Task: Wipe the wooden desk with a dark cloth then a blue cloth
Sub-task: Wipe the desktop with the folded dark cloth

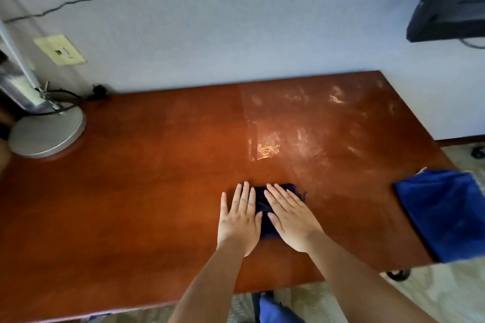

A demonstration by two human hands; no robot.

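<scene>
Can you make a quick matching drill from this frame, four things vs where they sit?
Things:
1. dark cloth
2. blue cloth
3. lamp base
4. monitor

Places:
A. far left of the desk
B. upper right, against the wall
C. under both flat hands, left hand and right hand
D. right desk edge, untouched

Pairs: 1-C, 2-D, 3-A, 4-B

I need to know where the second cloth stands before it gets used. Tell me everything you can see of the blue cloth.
The blue cloth is bright royal blue, soft and plush-looking, apparently folded into a rough rectangle. It lies flat at the right end of the wooden desk, its outer side reaching the desk's edge. Neither hand touches it.
</scene>
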